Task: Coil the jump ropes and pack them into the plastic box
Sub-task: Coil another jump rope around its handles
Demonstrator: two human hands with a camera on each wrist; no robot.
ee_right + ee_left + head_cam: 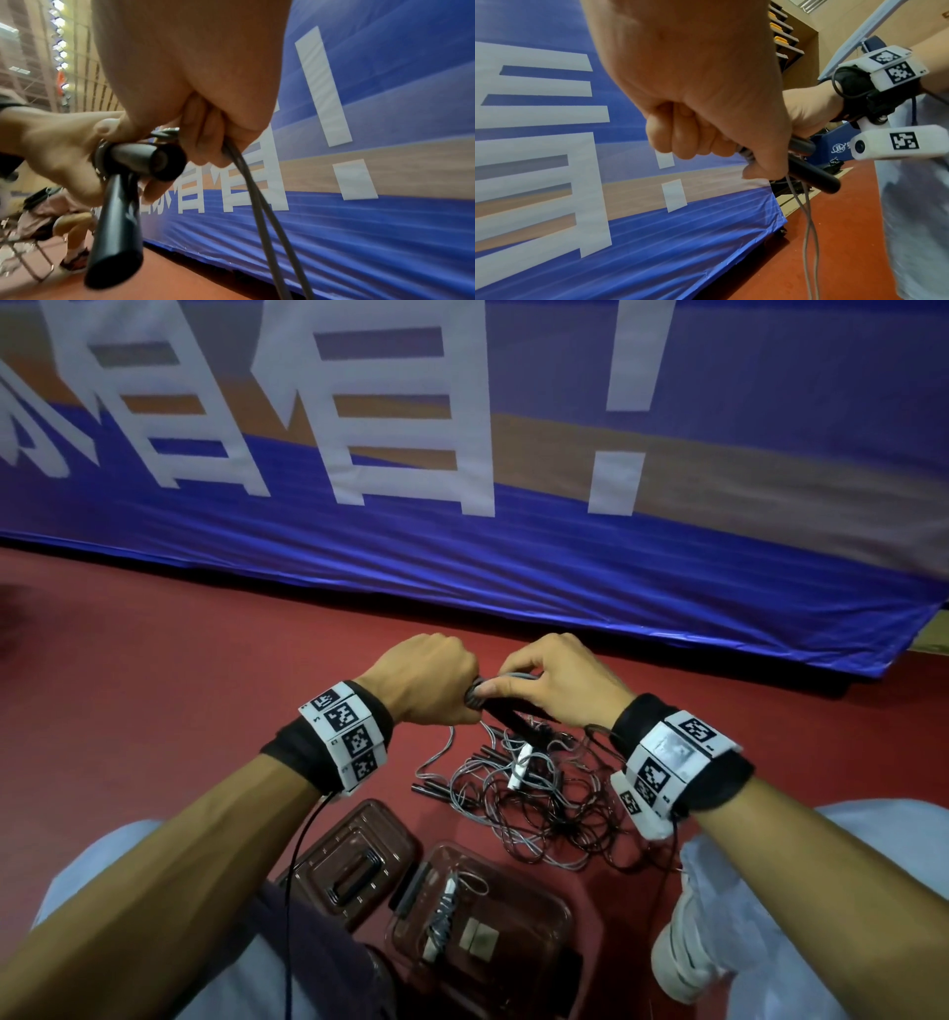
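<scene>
Both hands meet above the red floor. My left hand [436,677] grips the two black handles [120,219] of a grey jump rope, seen under its fist as black handles [813,176]. My right hand [554,675] pinches the grey cord [246,176] beside the handles; two strands of cord [808,233] hang down. Below the hands lies a tangled pile of jump ropes [534,793], grey and black. The clear plastic box [539,911] sits near my knees with one coiled rope [444,911] inside.
The box's lid [354,855] lies left of the box, with a black handle on top. A large blue banner [513,557] stands just beyond the hands. My white shoe [688,947] is at the right. Another person [64,223] crouches far left in the right wrist view.
</scene>
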